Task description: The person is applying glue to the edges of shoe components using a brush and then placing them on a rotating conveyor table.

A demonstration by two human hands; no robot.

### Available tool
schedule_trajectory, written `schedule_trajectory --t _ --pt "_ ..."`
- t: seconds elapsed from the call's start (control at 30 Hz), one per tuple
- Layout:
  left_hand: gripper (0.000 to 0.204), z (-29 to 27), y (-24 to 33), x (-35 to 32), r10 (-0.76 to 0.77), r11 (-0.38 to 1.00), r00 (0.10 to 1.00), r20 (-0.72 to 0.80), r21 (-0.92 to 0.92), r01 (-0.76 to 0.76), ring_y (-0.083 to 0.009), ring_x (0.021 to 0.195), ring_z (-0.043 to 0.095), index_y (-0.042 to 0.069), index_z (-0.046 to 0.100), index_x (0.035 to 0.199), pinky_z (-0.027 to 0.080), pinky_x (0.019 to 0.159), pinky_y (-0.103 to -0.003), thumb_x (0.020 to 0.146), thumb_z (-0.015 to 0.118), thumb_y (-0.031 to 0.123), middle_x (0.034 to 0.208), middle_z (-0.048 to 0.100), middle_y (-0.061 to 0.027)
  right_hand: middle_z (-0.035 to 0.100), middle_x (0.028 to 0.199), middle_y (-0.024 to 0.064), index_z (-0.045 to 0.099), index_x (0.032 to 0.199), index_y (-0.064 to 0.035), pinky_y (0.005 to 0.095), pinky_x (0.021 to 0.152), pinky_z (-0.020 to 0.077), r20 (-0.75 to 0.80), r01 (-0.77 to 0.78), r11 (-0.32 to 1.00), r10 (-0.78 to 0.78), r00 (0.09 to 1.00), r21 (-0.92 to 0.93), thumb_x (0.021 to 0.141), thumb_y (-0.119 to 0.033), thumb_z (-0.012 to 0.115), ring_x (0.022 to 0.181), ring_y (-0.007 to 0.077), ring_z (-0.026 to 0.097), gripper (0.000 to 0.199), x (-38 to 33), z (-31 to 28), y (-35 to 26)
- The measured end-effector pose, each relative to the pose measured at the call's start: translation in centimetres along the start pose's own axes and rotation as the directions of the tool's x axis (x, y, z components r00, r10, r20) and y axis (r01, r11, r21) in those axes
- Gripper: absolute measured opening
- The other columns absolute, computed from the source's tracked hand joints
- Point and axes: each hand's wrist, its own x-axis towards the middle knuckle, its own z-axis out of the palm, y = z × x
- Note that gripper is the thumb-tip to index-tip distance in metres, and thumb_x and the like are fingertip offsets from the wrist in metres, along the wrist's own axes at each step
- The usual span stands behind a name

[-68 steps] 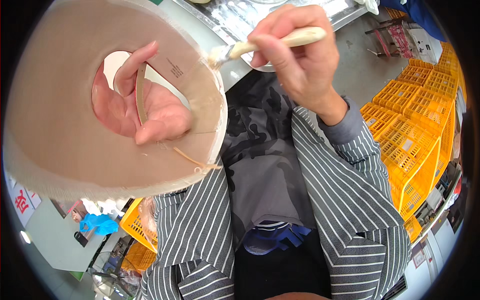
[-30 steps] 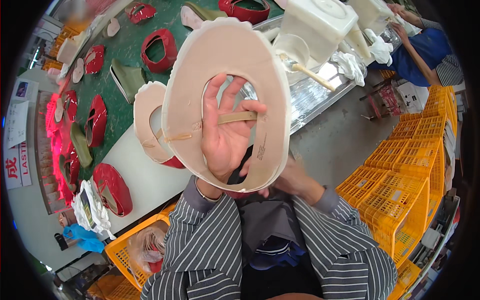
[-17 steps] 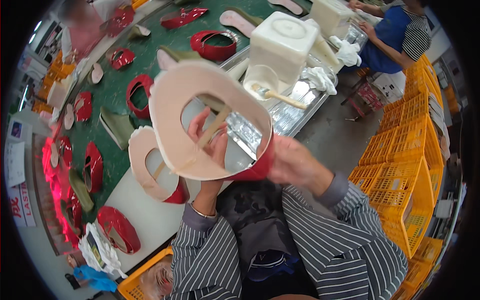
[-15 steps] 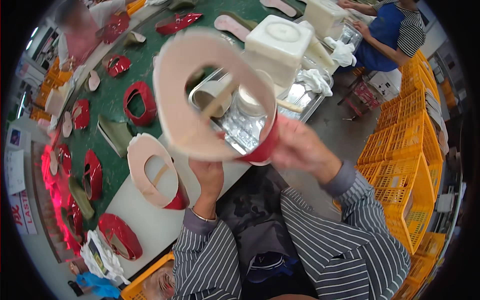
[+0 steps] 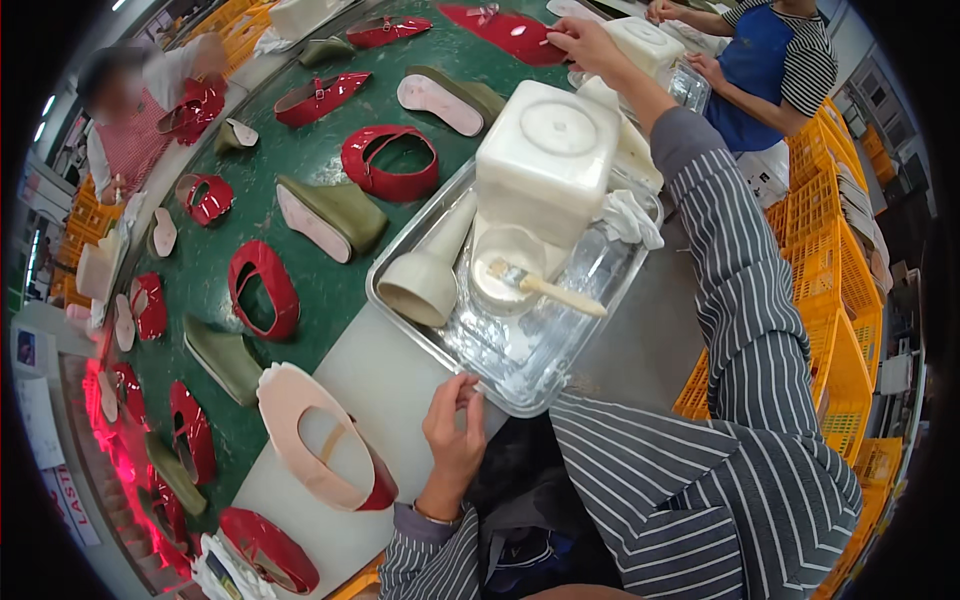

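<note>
Red shoe piece (image 5: 510, 38), far up on the green table (image 5: 320, 146): likely light and bendy, maybe slippery; best to hold by the edge. Bright and glossy, wide in the middle, thin at the left end. Right hand (image 5: 597, 48) at its right end, fingers bent, hard to tell if pinching. Left hand (image 5: 455, 432) half curled, holding nothing, by the metal tray (image 5: 518, 409).

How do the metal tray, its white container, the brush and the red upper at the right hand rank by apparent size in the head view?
1. Metal tray
2. White container
3. Red upper
4. Brush
</note>
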Motion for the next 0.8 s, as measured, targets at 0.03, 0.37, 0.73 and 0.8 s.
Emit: schedule_trajectory --t 0.03,0.37,0.73,0.8 --pt "0.025 -0.3 -0.2 -0.1 -0.036 0.999 0.999 -0.012 0.016 0.036 -0.021 0.076 0.064 -0.006 0.056 0.106 0.052 0.066 -0.027 0.081 0.058 -0.009 0.094 0.065 -0.0153 0.062 0.078 -0.0013 0.063 0.101 -0.0091 0.0229 0.059 0.0465 -0.007 0.029 0.994 -0.03 1.0 -0.104 0.09 -0.027 0.058 0.065 0.009 0.056 0.022 0.9 1.0 0.9" --pt "0.027 -0.5 -0.3 0.3 -0.12 0.993 0.992 -0.028 -0.002 0.12 -0.0227 0.079 0.065 -0.007 0.056 0.107 0.054 0.066 -0.028 0.08 0.058 -0.008 0.093 0.064 -0.0172 0.068 0.092 0.0108 0.061 0.111 -0.0081 0.0325 0.074 0.0491 -0.116 0.188 0.866 -0.269 0.956 -0.463 0.085 -0.025 0.063 0.083 0.0234 0.064 0.031 7.9 -0.2 7.7" --pt "0.02 0.0 0.3 0.5 0.056 0.998 0.995 -0.082 -0.009 -0.057 -0.0215 0.071 0.065 -0.006 0.058 0.103 0.053 0.063 -0.028 0.083 0.057 -0.009 0.085 0.064 -0.0151 0.064 0.081 0.0062 0.063 0.094 0.0008 0.0245 0.058 0.0489 -0.316 0.077 0.987 -0.029 0.948 0.14 0.093 -0.018 0.054 0.068 0.0113 0.062 0.021 -12.1 -3.9 4.6" --pt "0.02 0.0 0.6 0.3 0.105 0.994 0.992 -0.077 -0.002 -0.105 -0.0216 0.07 0.065 -0.006 0.058 0.102 0.052 0.061 -0.028 0.083 0.057 -0.008 0.084 0.064 -0.0149 0.06 0.07 0.0034 0.061 0.086 -0.0007 0.0232 0.053 0.0454 -0.392 0.081 0.962 0.028 0.92 0.259 0.095 -0.02 0.051 0.06 0.0096 0.057 0.024 -18.0 -4.3 5.6"
